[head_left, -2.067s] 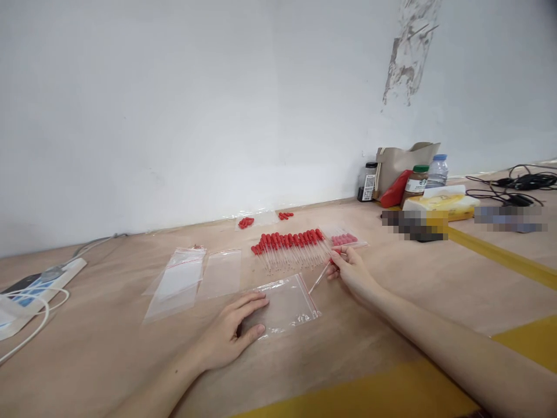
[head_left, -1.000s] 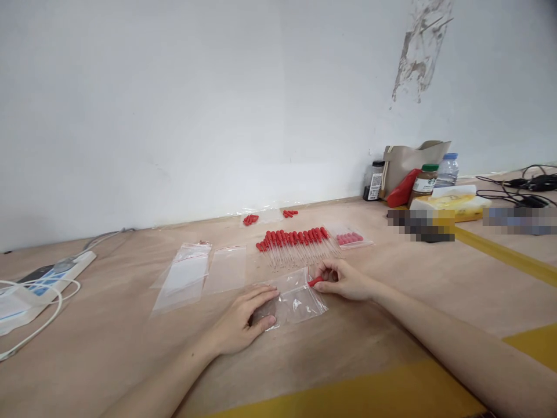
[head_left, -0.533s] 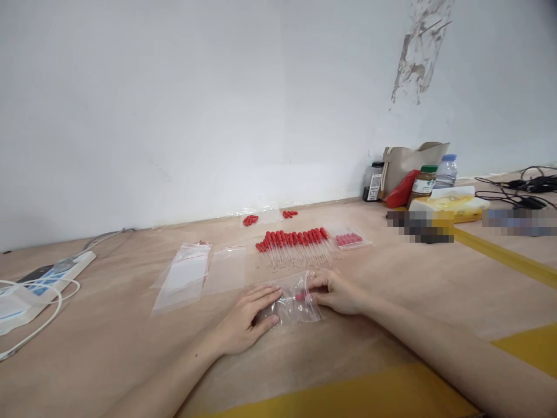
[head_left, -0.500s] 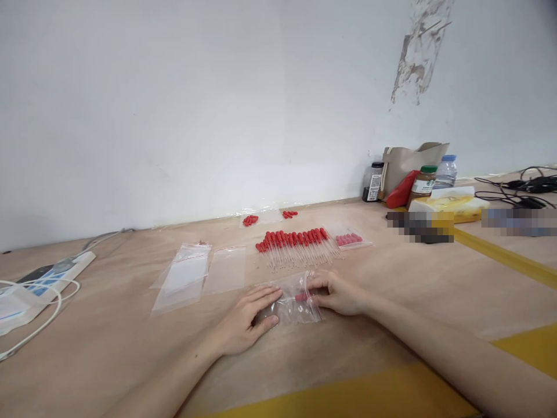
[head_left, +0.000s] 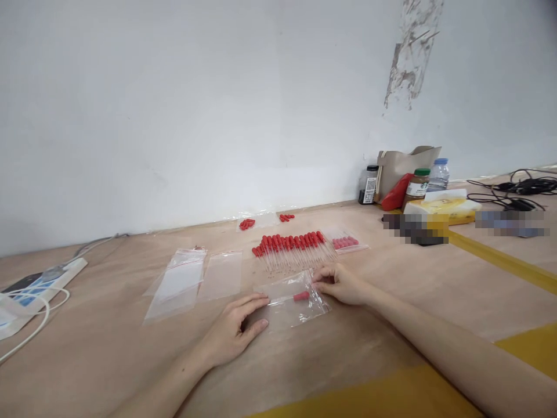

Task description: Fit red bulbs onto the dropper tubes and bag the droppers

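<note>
A clear zip bag [head_left: 282, 318] lies flat on the brown-papered table, with one red-bulbed dropper [head_left: 301, 296] inside it. At the bag's left end rests my left hand [head_left: 230, 330], its thumb and fingers apart, the fingertips at the edge. The thumb and forefinger of my right hand [head_left: 342, 283] pinch the bag's upper right corner by the red zip strip. Beyond the bag, a row of red-bulbed droppers [head_left: 296, 242] lies with the thin stems toward me. Another bag [head_left: 346, 242] to the right of the row holds several red bulbs.
Left of the row are stacked empty zip bags [head_left: 178, 284] and a single bag [head_left: 221, 276]. Loose red bulbs [head_left: 247, 224] lie near the wall. A power strip [head_left: 47, 290] with white cables is far left. Bottles, a beige bag [head_left: 407, 168] and a tissue pack [head_left: 441, 210] stand right.
My right fingers have come out of the bag's mouth and now pinch its corner, leaving the dropper inside. My left hand has slid left, off most of the bag.
</note>
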